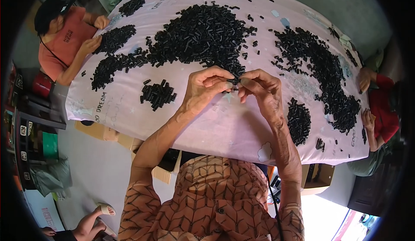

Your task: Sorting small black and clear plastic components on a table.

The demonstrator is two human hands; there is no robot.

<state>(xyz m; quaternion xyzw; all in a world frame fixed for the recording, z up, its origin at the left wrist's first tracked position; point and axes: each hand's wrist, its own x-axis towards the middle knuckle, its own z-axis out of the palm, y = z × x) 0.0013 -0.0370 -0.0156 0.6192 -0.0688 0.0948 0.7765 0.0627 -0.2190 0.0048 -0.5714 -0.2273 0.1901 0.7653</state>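
Observation:
Over the near middle of the table, my left hand [204,87] and my right hand [263,88] meet with thumbs and fingertips pinched. Between them is a small black tube-shaped piece [234,81], partly covered by the fingers; its exact kind is too small to make out. Just beyond my hands lies a large heap of the same short black pieces [203,31], its near tip reaching almost to my fingers. A smaller pile [158,95] sits left of my left forearm. Another pile [298,122] lies right of my right forearm.
A pink printed cloth [207,130] covers the table. At left, a person in a cap [58,42] handles black pieces; at right, a red-sleeved person [382,107] has hands by a long heap [324,70]. Thin silvery bits [302,83] lie near it. Cardboard boxes [317,178] stand below.

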